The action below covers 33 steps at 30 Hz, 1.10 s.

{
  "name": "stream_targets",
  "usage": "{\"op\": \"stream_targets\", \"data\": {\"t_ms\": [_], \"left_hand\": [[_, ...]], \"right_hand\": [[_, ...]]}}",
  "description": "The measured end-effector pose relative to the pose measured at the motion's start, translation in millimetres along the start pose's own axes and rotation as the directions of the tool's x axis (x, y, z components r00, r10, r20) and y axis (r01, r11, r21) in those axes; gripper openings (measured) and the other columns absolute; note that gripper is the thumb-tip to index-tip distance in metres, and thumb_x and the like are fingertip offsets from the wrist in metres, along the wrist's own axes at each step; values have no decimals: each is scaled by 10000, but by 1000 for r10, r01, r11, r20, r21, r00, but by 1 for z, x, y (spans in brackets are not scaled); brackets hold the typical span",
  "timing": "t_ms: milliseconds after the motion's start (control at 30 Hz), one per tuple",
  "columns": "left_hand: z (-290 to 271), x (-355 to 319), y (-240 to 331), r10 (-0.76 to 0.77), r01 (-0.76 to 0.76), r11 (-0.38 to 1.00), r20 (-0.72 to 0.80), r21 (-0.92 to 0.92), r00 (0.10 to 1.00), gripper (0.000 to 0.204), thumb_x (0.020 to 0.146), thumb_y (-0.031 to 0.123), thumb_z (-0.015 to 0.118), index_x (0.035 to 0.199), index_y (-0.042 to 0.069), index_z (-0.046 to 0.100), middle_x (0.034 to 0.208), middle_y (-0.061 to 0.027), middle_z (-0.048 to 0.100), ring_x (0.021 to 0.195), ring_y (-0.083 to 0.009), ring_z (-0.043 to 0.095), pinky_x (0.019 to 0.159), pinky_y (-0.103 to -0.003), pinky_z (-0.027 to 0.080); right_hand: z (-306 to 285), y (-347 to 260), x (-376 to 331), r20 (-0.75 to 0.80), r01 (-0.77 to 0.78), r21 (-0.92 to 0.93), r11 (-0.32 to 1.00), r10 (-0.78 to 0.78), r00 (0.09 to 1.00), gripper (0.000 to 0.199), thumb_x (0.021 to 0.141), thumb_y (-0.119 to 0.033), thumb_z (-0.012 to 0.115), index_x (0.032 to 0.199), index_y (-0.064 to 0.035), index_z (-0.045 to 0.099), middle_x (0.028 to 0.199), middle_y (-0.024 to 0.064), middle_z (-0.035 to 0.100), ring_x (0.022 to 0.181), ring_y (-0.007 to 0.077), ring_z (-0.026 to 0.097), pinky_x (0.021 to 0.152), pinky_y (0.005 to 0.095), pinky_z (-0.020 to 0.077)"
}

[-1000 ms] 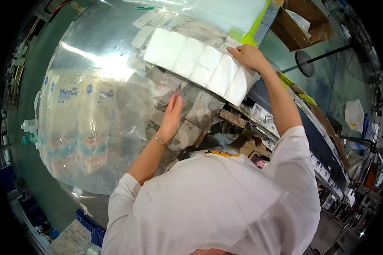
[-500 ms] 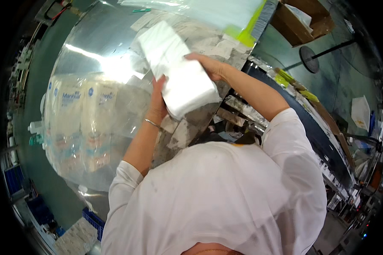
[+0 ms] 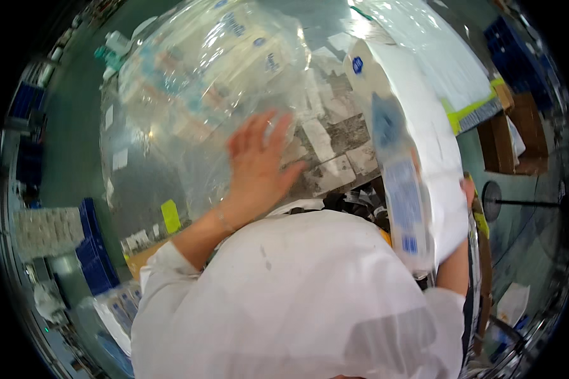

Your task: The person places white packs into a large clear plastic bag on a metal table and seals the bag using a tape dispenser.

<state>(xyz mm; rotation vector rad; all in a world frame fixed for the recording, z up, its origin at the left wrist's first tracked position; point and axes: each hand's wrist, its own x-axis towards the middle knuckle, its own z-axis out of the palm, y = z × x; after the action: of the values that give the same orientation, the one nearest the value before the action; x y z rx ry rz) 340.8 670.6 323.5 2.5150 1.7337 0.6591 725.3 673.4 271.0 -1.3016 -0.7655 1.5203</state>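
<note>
My left hand point(image 3: 259, 161) is open, its fingers spread and slightly blurred, over the near part of the table beside a large clear plastic bag point(image 3: 189, 126). Inside that bag lie several pale packs point(image 3: 234, 57) with blue marks. My right hand point(image 3: 468, 191) grips the right side of a long white plastic-wrapped pack point(image 3: 439, 139), most of its fingers hidden behind it. The pack slants from the table's far side down toward my body. Its left face carries blue printing and a barcode.
The metal table point(image 3: 133, 183) has worn paper patches point(image 3: 344, 104) stuck on it. White plastic sheeting point(image 3: 423, 50) with a yellow-green edge lies at the far right. Beyond are a cardboard box point(image 3: 518, 142), a black round stand base point(image 3: 491, 201) and blue crates point(image 3: 518, 54).
My left hand has let go of the white pack and opened near the plastic bag. My right hand has brought the pack to the right, turning its printed side into view. The view has swung left.
</note>
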Motion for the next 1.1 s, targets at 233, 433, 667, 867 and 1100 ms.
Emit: {"op": "stream_targets", "data": {"t_ms": [233,433,667,867,1100], "left_hand": [[0,-98,-108,-224,304,892,-256,335,940,529,707,208,688,1176,90,473,1134,-119,486,1043,-264,447,832,-362,337],[-35,-48,-116,-599,493,781,-238,-383,765,143,788,197,619,847,66,614,742,-73,588,566,-207,524,510,-314,415],[-63,-85,-107,-90,66,996,-577,-63,812,119,727,79,662,817,51,589,680,-82,533,575,-230,513,519,-326,417],[-45,-92,-117,-142,39,981,-569,-188,810,81,752,43,608,823,51,570,712,-93,543,608,-266,526,549,-341,433],[-39,-74,-119,-171,-137,878,-567,-458,806,73,853,125,526,834,56,516,747,-101,508,676,-280,525,616,-346,438]], "right_hand": [[44,16,-24,436,-354,-78,932,351,829,650,680,-279,580,1243,-23,378,1056,177,551,922,270,586,804,373,487],[151,25,-5,713,-551,-120,826,458,531,737,656,-251,591,1300,5,340,1092,201,548,963,292,579,837,381,478],[207,59,18,586,-465,13,885,370,721,622,700,-309,524,1190,66,443,1015,186,584,937,298,583,805,357,486],[238,33,17,479,-44,224,974,-71,875,715,722,-283,522,1316,25,271,1168,184,477,1022,292,525,852,373,457],[397,45,74,-7,353,-405,843,-389,921,807,754,-164,632,1343,64,130,1280,193,364,1092,220,430,883,297,383]]}}
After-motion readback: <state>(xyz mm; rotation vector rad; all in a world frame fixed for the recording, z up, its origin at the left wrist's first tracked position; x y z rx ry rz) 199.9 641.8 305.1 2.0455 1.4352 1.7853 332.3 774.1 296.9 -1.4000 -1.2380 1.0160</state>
